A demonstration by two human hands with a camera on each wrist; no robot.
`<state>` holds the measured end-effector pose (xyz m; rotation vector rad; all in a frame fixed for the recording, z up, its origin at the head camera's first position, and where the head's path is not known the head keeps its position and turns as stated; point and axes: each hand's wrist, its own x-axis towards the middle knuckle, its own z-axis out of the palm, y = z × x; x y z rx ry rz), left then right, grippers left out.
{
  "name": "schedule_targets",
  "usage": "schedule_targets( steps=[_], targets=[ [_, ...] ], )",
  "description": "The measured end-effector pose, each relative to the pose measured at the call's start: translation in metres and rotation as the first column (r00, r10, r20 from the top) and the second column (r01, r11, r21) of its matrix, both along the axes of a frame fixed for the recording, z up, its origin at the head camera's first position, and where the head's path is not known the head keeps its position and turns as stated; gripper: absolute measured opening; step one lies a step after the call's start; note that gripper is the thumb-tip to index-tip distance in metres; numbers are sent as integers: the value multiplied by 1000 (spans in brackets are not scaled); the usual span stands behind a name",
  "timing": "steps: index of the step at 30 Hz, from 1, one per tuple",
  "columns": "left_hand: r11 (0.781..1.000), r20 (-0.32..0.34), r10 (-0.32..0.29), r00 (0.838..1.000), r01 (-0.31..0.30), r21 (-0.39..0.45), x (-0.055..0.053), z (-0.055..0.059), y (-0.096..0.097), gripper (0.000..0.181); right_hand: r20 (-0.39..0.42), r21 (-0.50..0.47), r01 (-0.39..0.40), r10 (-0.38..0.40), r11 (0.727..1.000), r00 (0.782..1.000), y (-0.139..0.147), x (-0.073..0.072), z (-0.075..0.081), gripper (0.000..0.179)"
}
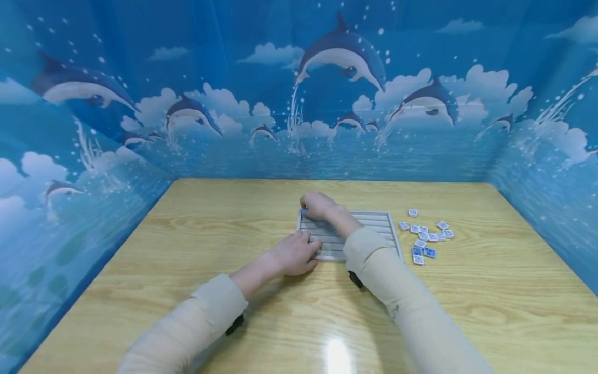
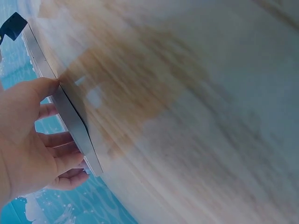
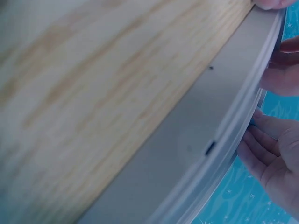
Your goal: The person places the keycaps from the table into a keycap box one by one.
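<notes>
A grey slatted tray [image 1: 376, 224] lies on the table in the head view, partly covered by both hands and the right forearm. My left hand [image 1: 295, 254] holds its near left corner; in the left wrist view the thumb [image 2: 46, 87] presses the near side wall while the other fingers reach over the rim. At the far left corner, my right hand [image 1: 320, 205] pinches a small blue tile [image 1: 304, 212], mostly hidden by the fingers. The right wrist view shows the right hand [image 3: 275, 161] beyond the tray wall [image 3: 187, 126], just a sliver of blue at its fingertips.
Several small white and blue tiles [image 1: 423, 236] lie loosely grouped on the wooden table [image 1: 224, 218], right of the tray. Two of them show blue faces [image 1: 430, 253]. A dolphin-printed curtain [image 1: 280, 150] borders the table at the back and both sides.
</notes>
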<state>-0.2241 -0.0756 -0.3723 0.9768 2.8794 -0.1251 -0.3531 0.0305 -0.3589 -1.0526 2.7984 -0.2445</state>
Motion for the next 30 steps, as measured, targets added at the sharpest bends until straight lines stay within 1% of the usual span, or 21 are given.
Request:
schedule_targets(
  steps=[3, 10, 13, 17, 20, 22, 27, 30],
  targets=[
    [1000, 1, 1, 1000, -1, -2, 0, 1, 0, 39, -2, 7, -19, 19, 1000, 1000, 0, 0, 0, 13],
    [1000, 22, 8, 1000, -8, -10, -1, 0, 0, 37, 13, 15, -15, 15, 1000, 1000, 1, 1, 0, 20],
    [1000, 28, 6, 1000, -5, -19, -2, 0, 0, 37, 44, 28, 6, -7, 1000, 999, 2, 1, 2, 27],
    [1000, 23, 0, 1000, 0, -8, -2, 0, -1, 36, 82, 43, 64, -67, 997, 994, 9, 1, 7, 34],
    [1000, 18, 0, 1000, 0, 0, -2, 1, 0, 37, 102, 22, 95, -97, 995, 990, 20, 1, 15, 36],
    [1000, 14, 2, 1000, -2, 1, -2, 2, 0, 38, 113, -4, 100, -98, 995, 989, 31, 2, 23, 38],
    [1000, 11, 8, 1000, -8, 6, -1, 2, 0, 39, 119, -69, 94, -85, 993, 989, 66, 4, 40, 36],
    [1000, 16, 16, 1000, -16, 7, 0, 1, 1, 39, 114, -106, 118, -106, 987, 988, 88, 4, 45, 33]
  ],
)
